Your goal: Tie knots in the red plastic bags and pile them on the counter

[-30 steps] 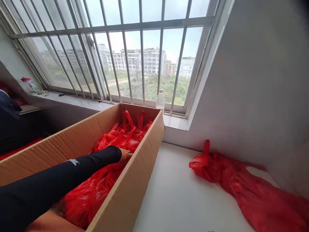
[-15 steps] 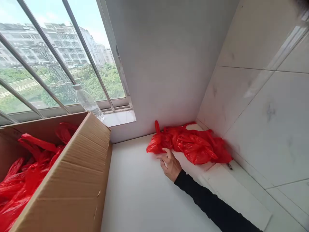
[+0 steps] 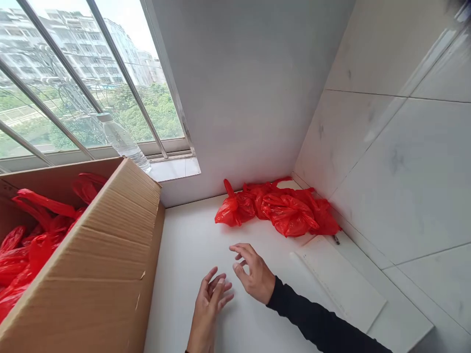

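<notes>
My left hand is raised over the white tabletop, its fingers apart and nothing in them. To its right, my right hand hovers with curved, spread fingers, also holding nothing. Just beyond it lies a small tied red plastic bag, apart from the fingertips. More crumpled red plastic bags are heaped against it, toward the wall corner. What is inside the bags cannot be made out.
A tall cardboard box holding red plastic bags stands at the left. A water bottle leans on the sill by the barred window. A flat white panel lies at the right, below the tiled wall.
My left hand has come into view from below. My right hand has drawn back from the small red bag toward me. The bags on the tabletop look the same.
</notes>
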Tool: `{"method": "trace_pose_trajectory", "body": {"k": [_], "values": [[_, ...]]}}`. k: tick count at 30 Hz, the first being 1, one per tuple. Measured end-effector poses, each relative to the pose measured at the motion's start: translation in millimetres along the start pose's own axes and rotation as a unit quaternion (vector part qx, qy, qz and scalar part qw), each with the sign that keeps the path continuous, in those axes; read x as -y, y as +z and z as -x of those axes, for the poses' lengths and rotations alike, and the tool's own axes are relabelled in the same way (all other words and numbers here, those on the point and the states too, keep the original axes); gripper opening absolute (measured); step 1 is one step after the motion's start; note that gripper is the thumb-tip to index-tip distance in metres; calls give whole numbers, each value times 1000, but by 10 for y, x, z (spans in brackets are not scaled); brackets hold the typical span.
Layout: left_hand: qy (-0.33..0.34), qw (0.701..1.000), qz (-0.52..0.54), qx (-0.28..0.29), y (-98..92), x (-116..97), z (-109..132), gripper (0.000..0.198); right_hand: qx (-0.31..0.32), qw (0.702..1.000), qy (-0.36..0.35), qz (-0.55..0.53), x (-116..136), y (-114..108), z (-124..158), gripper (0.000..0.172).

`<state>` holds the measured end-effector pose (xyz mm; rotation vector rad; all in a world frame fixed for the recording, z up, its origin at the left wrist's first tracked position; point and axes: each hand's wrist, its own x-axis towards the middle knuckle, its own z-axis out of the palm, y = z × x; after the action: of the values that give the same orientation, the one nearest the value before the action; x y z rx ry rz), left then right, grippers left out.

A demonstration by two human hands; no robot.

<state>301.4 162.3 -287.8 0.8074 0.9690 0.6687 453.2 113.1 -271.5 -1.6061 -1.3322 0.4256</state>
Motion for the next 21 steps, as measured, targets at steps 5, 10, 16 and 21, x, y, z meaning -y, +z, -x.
{"method": "trace_pose_trajectory", "body": {"k": [5,10,16,21], "values": [[18,999,-11,24,179,-34,-51,67,-49,989,44,132,-272,-76,-588,40],[22,1000,-20,-9,119,-42,-68,66,-25,992,31,117,-258,-12,-672,38],[-20,998,3,57,81,-130,-29,46,84,996,-22,8,285,50,188,38],[20,996,-65,62,36,-23,12,44,107,993,32,-24,404,-163,201,28]]}}
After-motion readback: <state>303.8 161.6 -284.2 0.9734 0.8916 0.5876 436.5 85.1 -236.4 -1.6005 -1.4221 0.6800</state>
